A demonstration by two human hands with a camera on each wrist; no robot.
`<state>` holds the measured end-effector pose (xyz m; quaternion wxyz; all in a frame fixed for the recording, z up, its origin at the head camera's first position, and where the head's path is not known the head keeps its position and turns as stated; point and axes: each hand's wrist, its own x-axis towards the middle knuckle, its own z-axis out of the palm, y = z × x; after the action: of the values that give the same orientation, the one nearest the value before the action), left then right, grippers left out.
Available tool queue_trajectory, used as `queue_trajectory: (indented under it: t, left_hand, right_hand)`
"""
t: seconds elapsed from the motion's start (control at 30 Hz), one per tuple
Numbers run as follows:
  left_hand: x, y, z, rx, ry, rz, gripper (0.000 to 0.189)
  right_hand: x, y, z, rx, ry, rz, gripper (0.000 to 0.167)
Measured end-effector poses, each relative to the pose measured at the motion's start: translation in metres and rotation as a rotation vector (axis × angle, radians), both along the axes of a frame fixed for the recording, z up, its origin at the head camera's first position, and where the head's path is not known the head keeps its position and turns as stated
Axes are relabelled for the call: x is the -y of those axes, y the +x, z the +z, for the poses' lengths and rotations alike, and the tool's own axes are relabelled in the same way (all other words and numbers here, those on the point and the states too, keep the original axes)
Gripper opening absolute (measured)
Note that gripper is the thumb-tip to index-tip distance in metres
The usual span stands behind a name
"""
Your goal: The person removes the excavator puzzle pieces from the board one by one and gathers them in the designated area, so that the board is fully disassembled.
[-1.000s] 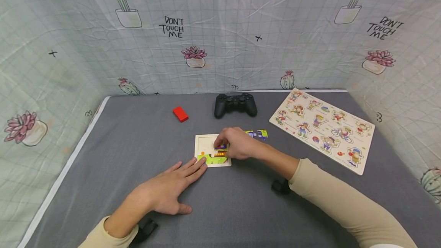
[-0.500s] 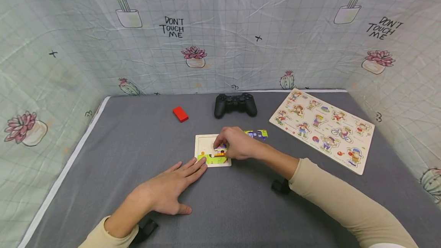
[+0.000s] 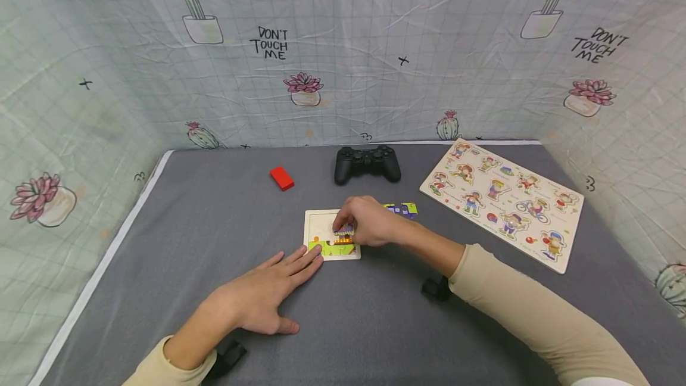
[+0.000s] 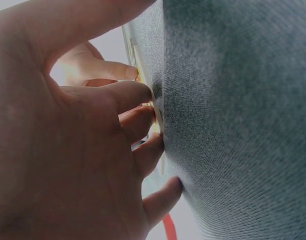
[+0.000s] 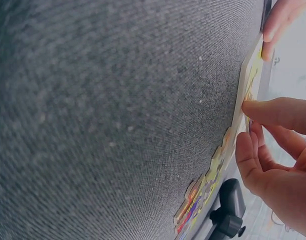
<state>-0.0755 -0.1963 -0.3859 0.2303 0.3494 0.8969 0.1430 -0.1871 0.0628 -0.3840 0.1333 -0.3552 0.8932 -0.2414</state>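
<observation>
A small wooden jigsaw tray [image 3: 320, 220] lies on the grey table, its lower part filled with green and yellow pieces. My right hand [image 3: 370, 223] is over the tray's right side, thumb and fingers pinching a purple-striped puzzle piece [image 3: 343, 231] low against it. In the right wrist view the thumb [image 5: 263, 111] comes down right at the tray's edge. My left hand [image 3: 259, 296] lies flat, fingers straight, with fingertips on the tray's lower left corner; its thumb rests on the cloth. Part of the tray is hidden under the right hand.
Loose puzzle pieces [image 3: 409, 208] lie just beyond the right hand, partly covered by it. Behind them is a black game controller [image 3: 367, 164]. A red block [image 3: 281, 178] sits back left, and a large picture board [image 3: 498, 204] takes up the right side.
The right hand stays at the same spot on the tray, with only a slight shift of its fingers and the pinched piece. The left hand has not moved.
</observation>
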Motion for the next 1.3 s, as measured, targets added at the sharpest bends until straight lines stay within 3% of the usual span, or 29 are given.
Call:
queue_trajectory:
  t: [0.77,1.3]
  left_hand:
    - [0.0,-0.001,0.001,0.0,-0.003,0.001,0.109]
    - [0.0,0.0,0.0,-0.007,0.003,-0.002,0.109]
  right_hand:
    - [-0.01,-0.01,-0.001,0.113,-0.061,-0.029,0.033]
    - [-0.048,-0.014,0.004,0.223,-0.11,-0.058,0.032]
